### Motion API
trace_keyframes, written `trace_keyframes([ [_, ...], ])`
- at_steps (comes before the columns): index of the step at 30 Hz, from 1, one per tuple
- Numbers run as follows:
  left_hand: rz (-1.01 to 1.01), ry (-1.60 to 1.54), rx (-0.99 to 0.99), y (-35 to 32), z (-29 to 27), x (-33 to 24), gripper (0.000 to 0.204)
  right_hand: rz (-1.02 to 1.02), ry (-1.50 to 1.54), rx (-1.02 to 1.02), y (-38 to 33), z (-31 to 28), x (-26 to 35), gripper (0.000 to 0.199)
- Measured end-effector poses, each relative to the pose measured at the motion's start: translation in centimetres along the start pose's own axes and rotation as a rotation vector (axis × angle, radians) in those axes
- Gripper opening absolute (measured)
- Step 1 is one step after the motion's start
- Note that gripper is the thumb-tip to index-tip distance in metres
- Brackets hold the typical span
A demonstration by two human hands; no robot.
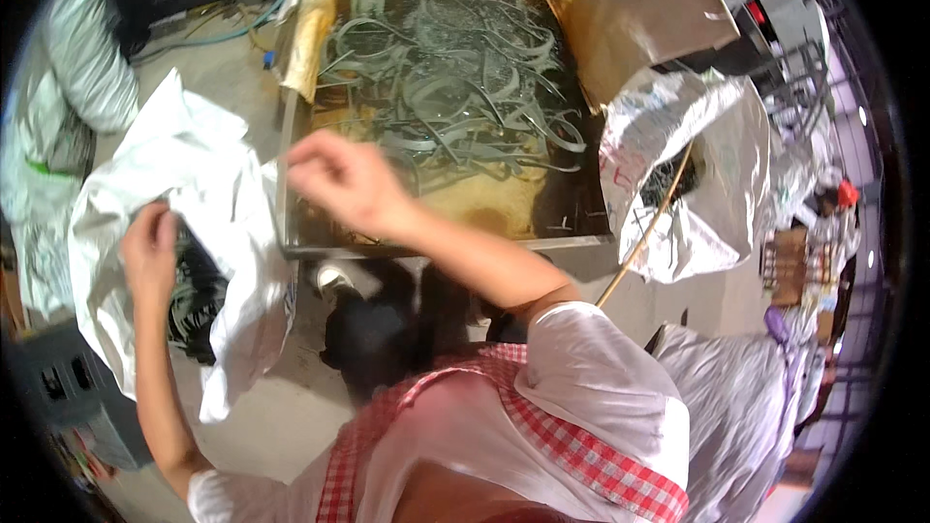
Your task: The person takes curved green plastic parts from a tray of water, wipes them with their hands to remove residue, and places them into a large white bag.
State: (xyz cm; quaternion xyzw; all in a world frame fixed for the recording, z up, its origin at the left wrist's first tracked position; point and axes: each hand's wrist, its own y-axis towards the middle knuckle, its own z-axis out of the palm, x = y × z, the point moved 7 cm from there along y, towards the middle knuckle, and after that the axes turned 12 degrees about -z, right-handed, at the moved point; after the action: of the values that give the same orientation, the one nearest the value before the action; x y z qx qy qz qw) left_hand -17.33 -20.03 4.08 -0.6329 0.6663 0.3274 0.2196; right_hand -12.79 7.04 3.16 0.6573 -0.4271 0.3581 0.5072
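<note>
the left hand [150, 250] sits at the left of the frame, its fingers curled around the rim of a white woven sack [228, 232], holding the mouth of it open. inside the opening, just below that hand, lies a dark tangle of curved strips [194, 302]. the sack stands on the concrete floor [281, 416], its upper folds reaching toward the upper left of the frame.

the right hand [344, 179] is blurred, raised in the middle of the frame over the near left corner of a large shallow metal tray [291, 232]. its fingers look drawn together, narrow, but the blur hides whether anything is between them; i cannot tell.

the tray fills the upper middle of the frame and holds a loose heap of grey-green curved strips [455, 77] on a wet, brownish bottom. a yellowish cloth [310, 29] hangs over the tray's upper left edge.

to the right of the tray is a second sack, silvery white [717, 184], with its mouth open and a thin wooden stick [649, 228] leaning across it. more white sacks [87, 48] lie at the upper left of the frame. a red and white checked strap [572, 446] crosses the person's shoulder at the bottom of the frame.
</note>
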Motion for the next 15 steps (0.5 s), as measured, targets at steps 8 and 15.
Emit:
trace_keyframes([
  [8, 0.107, -0.256, 0.445, -8.4, 18.6, -13.7, 0.052, 0.438, -0.64, 0.069, -9.3, -17.3, -24.2, 0.029],
  [15, -0.177, 0.732, 0.091, -2.4, 29.4, -0.8, 0.091, 0.526, -1.05, 0.064, -8.2, -32.6, -30.1, 0.041],
])
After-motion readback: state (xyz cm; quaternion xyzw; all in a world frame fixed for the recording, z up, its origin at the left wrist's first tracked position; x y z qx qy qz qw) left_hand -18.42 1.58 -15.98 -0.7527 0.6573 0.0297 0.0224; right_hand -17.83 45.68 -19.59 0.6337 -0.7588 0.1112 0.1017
